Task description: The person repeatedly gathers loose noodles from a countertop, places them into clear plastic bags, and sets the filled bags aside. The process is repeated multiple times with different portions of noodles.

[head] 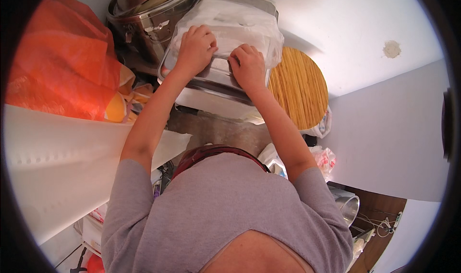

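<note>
A white translucent plastic bag (230, 19) lies over the far part of a rectangular metal tray (219, 75), which rests on a white container (216, 102). My left hand (197, 49) is at the near left edge of the bag, its fingers curled against the plastic. Opposite it, my right hand (247, 66) touches the bag's near edge with bent fingers. Between the two hands a shiny part of the tray shows. Whether the fingertips pinch the plastic cannot be made out.
A large lidded steel pot (144, 30) stands left of the tray. To the right is a round wooden board (299, 87), with plastic bags (324, 161) below it. An orange-red bag (68, 64) fills the upper left, above a pale panel (61, 158). A wall (345, 32) borders the right.
</note>
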